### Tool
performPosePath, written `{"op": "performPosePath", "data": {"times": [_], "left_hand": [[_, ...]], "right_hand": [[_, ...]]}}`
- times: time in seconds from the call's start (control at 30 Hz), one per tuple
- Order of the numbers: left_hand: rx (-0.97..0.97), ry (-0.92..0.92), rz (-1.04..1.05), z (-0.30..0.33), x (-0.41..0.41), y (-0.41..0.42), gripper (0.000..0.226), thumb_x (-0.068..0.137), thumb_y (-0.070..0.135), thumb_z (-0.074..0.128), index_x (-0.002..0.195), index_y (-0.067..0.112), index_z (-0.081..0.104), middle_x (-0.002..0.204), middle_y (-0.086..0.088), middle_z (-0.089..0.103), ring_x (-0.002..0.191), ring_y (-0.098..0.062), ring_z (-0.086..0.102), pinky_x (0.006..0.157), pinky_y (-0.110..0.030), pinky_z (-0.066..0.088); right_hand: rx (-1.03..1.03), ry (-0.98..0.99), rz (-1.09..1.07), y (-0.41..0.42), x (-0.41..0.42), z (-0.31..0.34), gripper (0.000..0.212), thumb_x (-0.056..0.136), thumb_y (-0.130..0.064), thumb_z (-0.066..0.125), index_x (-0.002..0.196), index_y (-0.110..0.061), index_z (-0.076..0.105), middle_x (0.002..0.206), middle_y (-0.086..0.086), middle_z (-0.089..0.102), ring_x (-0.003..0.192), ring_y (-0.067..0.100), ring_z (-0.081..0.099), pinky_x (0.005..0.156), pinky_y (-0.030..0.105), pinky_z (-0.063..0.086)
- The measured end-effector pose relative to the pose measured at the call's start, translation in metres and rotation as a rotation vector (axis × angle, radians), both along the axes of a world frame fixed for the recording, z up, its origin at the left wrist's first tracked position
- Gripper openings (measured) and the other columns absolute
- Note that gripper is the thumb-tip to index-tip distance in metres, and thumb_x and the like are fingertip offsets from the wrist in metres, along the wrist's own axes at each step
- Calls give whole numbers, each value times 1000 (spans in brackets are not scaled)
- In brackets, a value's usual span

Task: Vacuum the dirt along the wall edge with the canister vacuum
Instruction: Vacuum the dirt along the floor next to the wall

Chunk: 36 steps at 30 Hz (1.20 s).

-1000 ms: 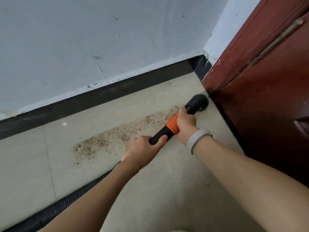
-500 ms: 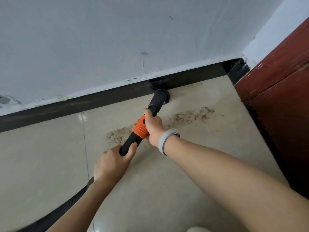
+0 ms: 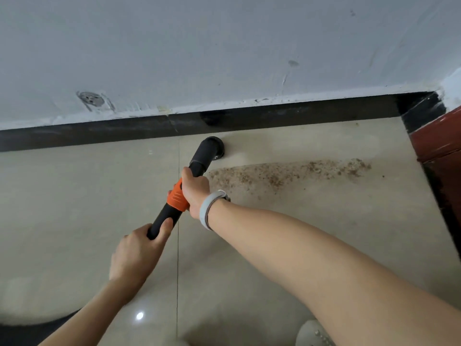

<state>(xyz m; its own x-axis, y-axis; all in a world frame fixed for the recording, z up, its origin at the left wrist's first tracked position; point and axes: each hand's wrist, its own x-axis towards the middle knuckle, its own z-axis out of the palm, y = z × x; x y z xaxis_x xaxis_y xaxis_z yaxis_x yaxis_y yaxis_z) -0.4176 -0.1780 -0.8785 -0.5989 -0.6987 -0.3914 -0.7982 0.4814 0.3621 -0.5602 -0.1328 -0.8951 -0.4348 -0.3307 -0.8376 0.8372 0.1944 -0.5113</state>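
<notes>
Floor [image 3: 324, 233], dirt [image 3: 287, 174] streak right of both hands. Vacuum wand [image 3: 197, 163] rigid, light-looking, nozzle by baseboard [image 3: 99, 132] ahead. Right hand [image 3: 195, 192] grips orange collar [image 3: 176, 198]; left hand [image 3: 136, 253] grips lower tube, a good two-point hold.

We see the nozzle [image 3: 212, 148] on the floor [image 3: 324, 221] just before the baseboard [image 3: 99, 132], the dirt [image 3: 287, 172] to its right, the door [image 3: 441, 143] farther right.
</notes>
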Motion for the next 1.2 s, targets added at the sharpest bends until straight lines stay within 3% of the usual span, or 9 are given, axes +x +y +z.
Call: {"op": "performPosePath", "data": {"times": [0.07,0.17,0.37,0.5,0.7,0.83,0.97,1.07,1.2], "left_hand": [[44,-24,-13,2,8,-3,54,87,59,42,68,12,58,61,-14,64,60,-32,63,61,-41,52],[99,-50,-66,6,2,-2,54,84,63,41,65,13,55,61,-12,64,60,-30,64,59,-39,52],[80,-70,-278,13,-48,23,57,80,72,34,59,20,46,57,0,56,56,-21,57,49,-27,36],[38,-45,-371,13,-55,40,57,79,74,33,61,21,45,56,5,51,52,-15,50,47,-25,30],[69,79,-178,0,7,28,52,80,66,43,58,19,41,48,4,46,50,-21,47,46,-27,29],[108,90,19,-5,56,7,55,81,64,48,57,14,44,46,-3,50,49,-27,50,47,-29,34],[163,100,123,-9,95,0,62,72,67,39,59,7,49,53,-14,58,46,-27,47,46,-31,35],[197,95,153,-14,102,2,67,73,67,40,62,2,51,55,-19,57,45,-24,43,47,-33,36],[233,117,182,-16,96,9,68,69,67,37,61,1,52,50,-13,57,46,-24,48,50,-30,36]], "right_hand": [[34,9,2,0,11,-2,37,93,-39,40,104,-7,53,75,2,61,92,27,65,95,44,49],[77,29,-57,10,9,-2,36,94,-40,41,104,-7,52,87,5,63,96,28,64,95,44,49],[90,49,-297,57,-32,10,29,97,-32,45,103,-4,48,77,10,62,69,25,66,85,45,55],[46,-2,-426,89,-34,14,25,94,-28,51,86,-5,48,65,8,58,48,21,62,65,38,57],[75,104,-257,52,9,19,31,93,-30,51,73,-8,45,46,1,54,47,21,57,61,37,56],[97,126,-103,5,51,19,25,92,-29,48,79,-8,45,60,6,53,58,27,57,72,42,56],[163,85,6,-14,90,12,40,92,-35,48,114,-1,48,99,18,63,98,41,63,92,52,49],[182,74,31,-17,98,8,43,92,-35,48,118,-2,46,115,24,62,103,41,61,93,52,48],[204,108,80,-13,90,6,45,93,-36,46,121,-1,45,116,21,62,103,39,61,94,48,48]]}}
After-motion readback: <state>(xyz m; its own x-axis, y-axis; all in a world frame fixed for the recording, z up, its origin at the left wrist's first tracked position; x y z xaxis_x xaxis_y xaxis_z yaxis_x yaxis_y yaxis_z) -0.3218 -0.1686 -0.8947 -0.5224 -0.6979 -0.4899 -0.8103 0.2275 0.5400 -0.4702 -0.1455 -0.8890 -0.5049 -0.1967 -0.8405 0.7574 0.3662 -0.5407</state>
